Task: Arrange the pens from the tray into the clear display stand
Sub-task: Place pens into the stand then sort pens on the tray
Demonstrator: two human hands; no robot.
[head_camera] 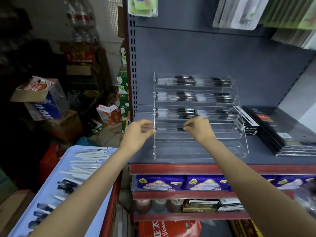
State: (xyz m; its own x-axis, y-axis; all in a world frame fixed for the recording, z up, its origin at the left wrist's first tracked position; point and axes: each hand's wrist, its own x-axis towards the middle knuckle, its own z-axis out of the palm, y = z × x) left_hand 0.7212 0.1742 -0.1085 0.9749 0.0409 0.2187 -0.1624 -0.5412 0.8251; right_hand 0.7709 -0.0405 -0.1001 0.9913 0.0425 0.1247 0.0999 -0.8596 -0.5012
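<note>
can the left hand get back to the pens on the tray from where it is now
Probably yes: the tray lies under the left forearm with nothing over its pens, but the left hand must first release the pen it holds.

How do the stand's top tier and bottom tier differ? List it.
The top tier of the clear display stand holds dark pens lying sideways; the bottom tier shows none. The top tier sits at the back and higher; the bottom tier sits at the front, near the shelf edge. Both are clear plastic troughs.
</note>
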